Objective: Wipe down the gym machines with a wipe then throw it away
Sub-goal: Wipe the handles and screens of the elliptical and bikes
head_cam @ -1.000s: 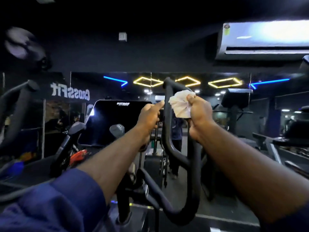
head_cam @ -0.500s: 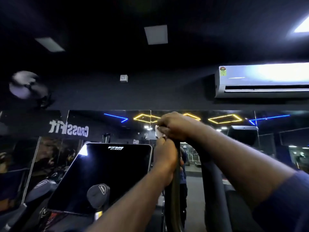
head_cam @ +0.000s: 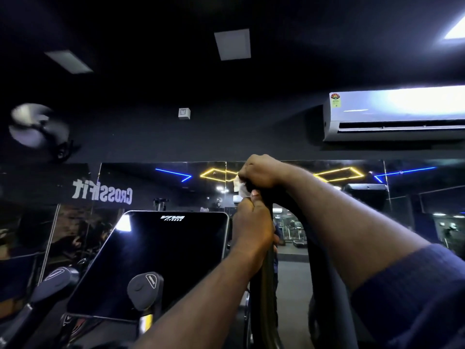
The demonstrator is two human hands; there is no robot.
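Observation:
A black looped handlebar (head_cam: 264, 285) of a cardio machine rises in the middle of the view. My left hand (head_cam: 251, 222) grips the bar just below its top bend. My right hand (head_cam: 259, 172) curls over the top of the bar and holds a white wipe (head_cam: 240, 188) against it. Only a small crumpled edge of the wipe shows between my two hands. The machine's dark console screen (head_cam: 156, 263) tilts at the lower left.
A mirror wall (head_cam: 100, 192) runs behind the machines, reflecting neon ceiling lights. Two grey handle ends (head_cam: 144, 288) stand in front of the console. An air conditioner (head_cam: 392, 114) hangs high on the right, a wall fan (head_cam: 37, 129) on the left.
My view has tilted upward. My right hand moved the wipe from the side of the handlebar up over its top bend, and my left hand closed round the bar below it.

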